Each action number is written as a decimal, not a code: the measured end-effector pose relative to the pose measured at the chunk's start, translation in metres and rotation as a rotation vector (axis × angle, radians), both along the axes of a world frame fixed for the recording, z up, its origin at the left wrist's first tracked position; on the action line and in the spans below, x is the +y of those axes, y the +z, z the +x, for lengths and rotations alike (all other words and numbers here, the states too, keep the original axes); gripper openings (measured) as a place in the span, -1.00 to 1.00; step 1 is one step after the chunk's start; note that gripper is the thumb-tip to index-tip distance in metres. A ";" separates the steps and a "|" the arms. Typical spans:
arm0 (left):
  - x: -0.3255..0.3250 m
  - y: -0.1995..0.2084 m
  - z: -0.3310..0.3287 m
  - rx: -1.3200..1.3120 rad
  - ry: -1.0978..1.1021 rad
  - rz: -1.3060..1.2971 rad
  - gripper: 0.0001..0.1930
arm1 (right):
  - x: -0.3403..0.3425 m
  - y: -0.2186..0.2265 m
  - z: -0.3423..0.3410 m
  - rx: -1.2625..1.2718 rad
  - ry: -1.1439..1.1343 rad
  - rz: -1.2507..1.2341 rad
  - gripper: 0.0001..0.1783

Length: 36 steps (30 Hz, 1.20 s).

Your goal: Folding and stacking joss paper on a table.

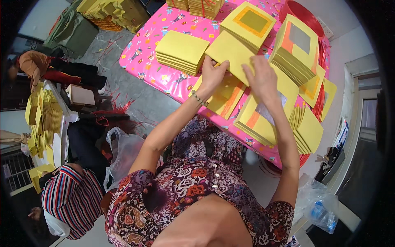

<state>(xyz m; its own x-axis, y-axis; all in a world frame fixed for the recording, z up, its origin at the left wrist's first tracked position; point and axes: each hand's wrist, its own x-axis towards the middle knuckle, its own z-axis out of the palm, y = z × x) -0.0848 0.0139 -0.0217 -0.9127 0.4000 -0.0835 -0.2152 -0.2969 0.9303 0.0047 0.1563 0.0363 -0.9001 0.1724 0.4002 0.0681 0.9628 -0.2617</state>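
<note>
My left hand, with a beaded bracelet at the wrist, pinches the near left edge of a yellow paper piece. My right hand is over the paper's right side, somewhat blurred, with its fingers stretched out; whether they touch it I cannot tell. Under the hands lies a yellow sheet with an orange-bordered panel, partly covered. Left of my left hand stands a stack of folded yellow paper. Beneath my right forearm is a yellow stack with a silvery panel.
The table has a pink patterned cover. A tall stack with a grey panel and a red tub stand at the far right. Red cords hang by the right edge. Other people sit at left, one in a striped top.
</note>
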 end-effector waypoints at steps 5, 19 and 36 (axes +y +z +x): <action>-0.031 0.035 -0.010 0.017 -0.050 0.075 -0.60 | 0.022 -0.006 -0.032 0.093 -0.043 -0.285 -0.50; -0.123 0.025 -0.100 0.272 0.220 -0.284 -0.39 | -0.019 -0.033 -0.146 -0.250 0.210 -1.221 -0.52; -0.145 -0.040 -0.122 0.416 0.396 -0.689 -0.38 | -0.037 -0.076 -0.179 -0.427 0.135 -0.940 -0.53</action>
